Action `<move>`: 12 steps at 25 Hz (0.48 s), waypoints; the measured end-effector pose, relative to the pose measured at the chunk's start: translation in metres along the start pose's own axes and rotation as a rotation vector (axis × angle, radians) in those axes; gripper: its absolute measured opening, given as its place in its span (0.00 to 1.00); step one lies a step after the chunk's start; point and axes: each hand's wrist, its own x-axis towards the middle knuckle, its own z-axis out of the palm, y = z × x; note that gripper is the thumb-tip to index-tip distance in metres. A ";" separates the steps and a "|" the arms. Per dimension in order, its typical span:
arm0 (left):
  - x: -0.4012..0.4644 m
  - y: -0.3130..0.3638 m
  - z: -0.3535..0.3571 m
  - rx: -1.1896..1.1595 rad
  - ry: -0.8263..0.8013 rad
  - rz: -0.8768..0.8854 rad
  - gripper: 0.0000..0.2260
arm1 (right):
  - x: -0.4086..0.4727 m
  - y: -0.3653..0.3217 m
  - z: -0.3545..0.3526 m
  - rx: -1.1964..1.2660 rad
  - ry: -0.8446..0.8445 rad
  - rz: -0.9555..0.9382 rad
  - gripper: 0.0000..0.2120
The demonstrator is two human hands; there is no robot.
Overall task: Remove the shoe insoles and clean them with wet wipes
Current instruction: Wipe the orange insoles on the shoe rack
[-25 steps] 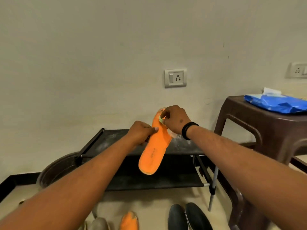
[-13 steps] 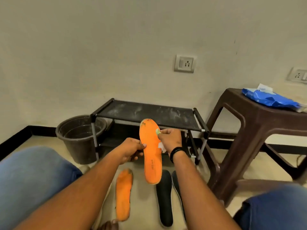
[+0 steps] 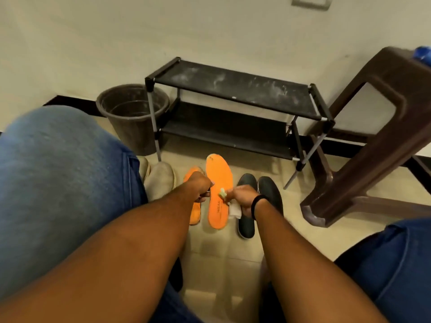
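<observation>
A beige tiled floor [image 3: 210, 252] is shown beneath a seated person's blue-denim knees [image 3: 58, 183]. A dark brown plastic stool [image 3: 373, 136] is seen at the floor's right edge, and a dusty black two-shelf shoe rack [image 3: 233, 89] with a dark plastic bucket [image 3: 130, 113] just beside its left post is set against the wall. On the floor in front of the rack, a pair of grey-beige shoes [image 3: 161, 180], a second orange insole [image 3: 194, 213] and a pair of black insoles [image 3: 256, 201] are laid side by side. A long flat orange foam insole [image 3: 219, 183], printed with dark lettering near its heel and scuffed at its toe, is held above these. Its left edge is gripped by the left hand [image 3: 198, 186]. A crumpled white wet wipe [image 3: 234, 210] is pinched against its right edge by the curled right hand [image 3: 241, 197], which bears a black wristband [image 3: 256, 203].
</observation>
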 end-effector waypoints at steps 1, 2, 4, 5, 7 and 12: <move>0.007 -0.006 0.005 0.005 -0.007 -0.024 0.10 | 0.007 0.011 0.006 0.032 -0.011 0.026 0.12; 0.013 -0.013 0.011 0.008 -0.008 -0.046 0.10 | 0.011 0.018 0.010 0.025 0.017 0.042 0.10; 0.025 -0.028 0.025 0.007 0.023 -0.084 0.07 | 0.015 0.026 0.013 -0.040 0.085 0.054 0.05; 0.030 -0.036 0.033 0.013 0.037 -0.104 0.07 | 0.019 0.028 0.013 -0.080 0.108 0.059 0.05; 0.036 -0.049 0.047 0.033 0.041 -0.155 0.07 | 0.030 0.033 0.015 -0.149 0.161 0.061 0.08; 0.056 -0.065 0.075 0.137 0.090 -0.163 0.11 | 0.066 0.053 0.022 -0.139 0.251 0.063 0.10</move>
